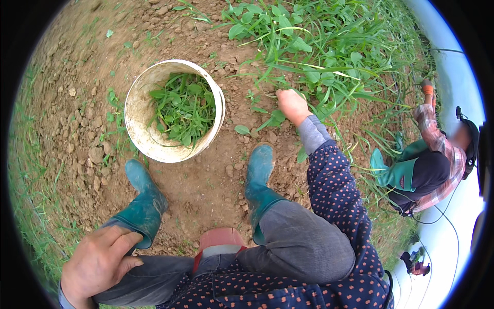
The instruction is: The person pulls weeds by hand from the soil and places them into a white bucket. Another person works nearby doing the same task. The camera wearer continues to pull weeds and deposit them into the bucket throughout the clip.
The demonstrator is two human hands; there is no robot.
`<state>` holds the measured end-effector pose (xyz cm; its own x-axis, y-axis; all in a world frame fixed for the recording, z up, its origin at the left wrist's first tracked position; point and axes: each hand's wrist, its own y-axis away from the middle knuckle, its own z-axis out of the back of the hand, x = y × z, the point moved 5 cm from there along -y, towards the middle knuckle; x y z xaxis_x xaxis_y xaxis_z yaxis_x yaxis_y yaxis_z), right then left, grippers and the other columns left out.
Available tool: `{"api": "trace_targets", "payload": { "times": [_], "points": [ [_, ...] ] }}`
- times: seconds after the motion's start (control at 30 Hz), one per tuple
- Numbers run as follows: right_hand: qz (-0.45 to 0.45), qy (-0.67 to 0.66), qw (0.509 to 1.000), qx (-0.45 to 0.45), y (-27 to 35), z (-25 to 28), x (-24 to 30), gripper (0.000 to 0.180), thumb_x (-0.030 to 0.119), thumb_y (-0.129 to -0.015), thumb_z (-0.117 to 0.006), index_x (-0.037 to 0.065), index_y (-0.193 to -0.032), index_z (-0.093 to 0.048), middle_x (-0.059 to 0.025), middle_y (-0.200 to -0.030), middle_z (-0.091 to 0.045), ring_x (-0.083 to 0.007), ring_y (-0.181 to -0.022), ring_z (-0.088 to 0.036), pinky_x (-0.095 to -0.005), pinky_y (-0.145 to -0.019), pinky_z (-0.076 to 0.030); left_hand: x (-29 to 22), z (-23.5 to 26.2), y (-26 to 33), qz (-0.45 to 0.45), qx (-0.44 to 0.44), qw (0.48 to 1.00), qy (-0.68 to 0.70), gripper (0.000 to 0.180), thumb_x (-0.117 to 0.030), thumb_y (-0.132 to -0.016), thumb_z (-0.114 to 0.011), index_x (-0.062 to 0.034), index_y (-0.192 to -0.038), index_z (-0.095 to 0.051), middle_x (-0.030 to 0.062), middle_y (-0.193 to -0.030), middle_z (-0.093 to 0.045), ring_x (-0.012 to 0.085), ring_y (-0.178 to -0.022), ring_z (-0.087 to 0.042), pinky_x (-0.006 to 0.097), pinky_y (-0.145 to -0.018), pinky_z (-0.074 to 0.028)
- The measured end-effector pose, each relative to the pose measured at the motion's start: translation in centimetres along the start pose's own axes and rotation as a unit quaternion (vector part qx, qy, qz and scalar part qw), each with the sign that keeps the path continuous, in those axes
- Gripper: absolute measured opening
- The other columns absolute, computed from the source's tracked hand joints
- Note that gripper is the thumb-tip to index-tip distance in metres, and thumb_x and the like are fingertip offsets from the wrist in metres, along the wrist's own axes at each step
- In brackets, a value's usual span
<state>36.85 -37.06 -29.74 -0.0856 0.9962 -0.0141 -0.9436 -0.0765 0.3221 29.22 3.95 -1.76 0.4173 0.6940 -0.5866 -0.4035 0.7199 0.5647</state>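
Observation:
My right hand (294, 107) reaches forward and is closed at the edge of the weeds (321, 77), its fingertips pinching low among the stems. The pinched part is mostly hidden by the hand. My left hand (105, 262) rests loosely over my left knee, with nothing in it and the thumb apart from the bent fingers. In front of my boots, a dirty white bucket (138, 110) leans toward me, its mouth showing. Pulled green weeds (186, 109) lie inside it.
My green rubber boots (260, 167) stand on brown cloddy soil (193, 193), a reddish seat (222, 237) between my legs. At right another person (437, 154) crouches with a gloved hand in the plants. A farther person (416, 265) shows at lower right.

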Motion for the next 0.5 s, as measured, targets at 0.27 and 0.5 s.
{"api": "trace_targets", "payload": {
  "times": [0.27,0.5],
  "points": [
    [0.161,0.146,0.974,-0.070,0.9,-1.8,2.4,0.011,0.011,-0.078,-0.057,0.003,-0.084,-0.060,-0.0130,-0.074,-0.063,-0.0270,-0.065,-0.066,-0.0351,-0.054,-0.053,0.1,-0.1,0.4,0.005,-0.004,1.000,0.002,0.043,-0.018,-0.068,-0.075,-0.0039,-0.105,-0.057,0.0117,-0.090,-0.059,0.0323,-0.081,-0.060,0.040,-0.070,-0.050],
    [0.139,0.169,0.973,-0.072,1.3,-2.9,2.5,0.010,0.010,-0.078,-0.057,0.001,-0.081,-0.061,-0.0127,-0.072,-0.063,-0.0272,-0.064,-0.066,-0.0352,-0.052,-0.053,0.2,0.0,0.2,0.006,0.002,1.000,0.004,0.042,-0.018,-0.068,-0.075,-0.0036,-0.104,-0.058,0.0120,-0.092,-0.060,0.0325,-0.081,-0.060,0.039,-0.070,-0.050]
  ]
}}
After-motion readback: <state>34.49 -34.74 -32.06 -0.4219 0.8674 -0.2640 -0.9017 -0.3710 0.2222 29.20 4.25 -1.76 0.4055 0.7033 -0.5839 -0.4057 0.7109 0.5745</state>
